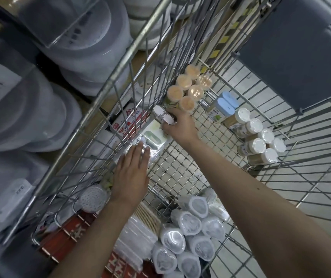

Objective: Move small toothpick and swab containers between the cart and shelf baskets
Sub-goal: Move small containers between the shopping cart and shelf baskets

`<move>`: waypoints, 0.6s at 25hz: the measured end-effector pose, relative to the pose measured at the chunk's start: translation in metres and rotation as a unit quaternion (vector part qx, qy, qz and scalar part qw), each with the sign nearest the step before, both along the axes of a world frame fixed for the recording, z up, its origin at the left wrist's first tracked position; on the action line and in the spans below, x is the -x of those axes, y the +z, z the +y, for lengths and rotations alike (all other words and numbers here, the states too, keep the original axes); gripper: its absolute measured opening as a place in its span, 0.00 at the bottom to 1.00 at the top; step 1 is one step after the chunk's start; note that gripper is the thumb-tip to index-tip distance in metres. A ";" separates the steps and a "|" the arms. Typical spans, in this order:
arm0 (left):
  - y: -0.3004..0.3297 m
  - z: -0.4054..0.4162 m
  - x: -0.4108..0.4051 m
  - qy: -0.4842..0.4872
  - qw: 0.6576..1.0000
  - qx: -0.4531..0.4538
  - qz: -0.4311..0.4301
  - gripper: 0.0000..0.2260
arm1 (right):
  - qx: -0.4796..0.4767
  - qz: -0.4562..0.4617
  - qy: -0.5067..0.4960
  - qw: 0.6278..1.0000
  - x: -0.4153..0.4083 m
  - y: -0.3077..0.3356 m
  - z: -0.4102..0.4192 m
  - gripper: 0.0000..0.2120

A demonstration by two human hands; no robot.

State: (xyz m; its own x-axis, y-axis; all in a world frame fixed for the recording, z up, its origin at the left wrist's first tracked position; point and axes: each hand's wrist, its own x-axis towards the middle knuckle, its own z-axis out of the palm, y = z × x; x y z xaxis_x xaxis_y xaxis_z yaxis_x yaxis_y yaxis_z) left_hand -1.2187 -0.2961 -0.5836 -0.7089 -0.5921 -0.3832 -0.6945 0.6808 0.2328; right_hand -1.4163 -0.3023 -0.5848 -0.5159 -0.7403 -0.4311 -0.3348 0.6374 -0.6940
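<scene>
Two hands are inside the wire cart (180,173) at once. The right hand (182,127) has its fingers curled round a small white-capped container (163,116), held against the cart's wire wall at about 11 o'clock from the palm. The left hand (132,173) lies flat, fingers straight and released, pressing a clear plastic packet (152,141) against the same wall.

Just past the right hand, at 1 o'clock, stands a tight cluster of orange-lidded jars (187,87); at 3 o'clock, well apart, sit white-lidded jars (258,141) and a blue-capped bottle (223,106). At 6 o'clock, near the forearms, lie wrapped white tubs (188,233).

Likely trouble: lifting the container out could brush the knuckles into the orange-lidded jars and topple them. The cap could also catch on a wire of the wall. If the left hand lifts off, the slick packet may slide down across the mesh floor.
</scene>
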 end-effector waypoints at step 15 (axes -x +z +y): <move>0.003 0.002 -0.016 0.012 1.000 0.018 -0.007 0.36 | -0.022 -0.111 0.003 0.994 -0.010 -0.009 0.004 0.26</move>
State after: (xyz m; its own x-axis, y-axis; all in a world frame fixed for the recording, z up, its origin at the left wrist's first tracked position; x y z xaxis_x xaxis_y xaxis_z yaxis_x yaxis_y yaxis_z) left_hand -1.2027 -0.2939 -0.5801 -0.6893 -0.6224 -0.3707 -0.7134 0.6721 0.1981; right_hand -1.4062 -0.2981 -0.5936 -0.4006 -0.7209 -0.5656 -0.1800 0.6671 -0.7229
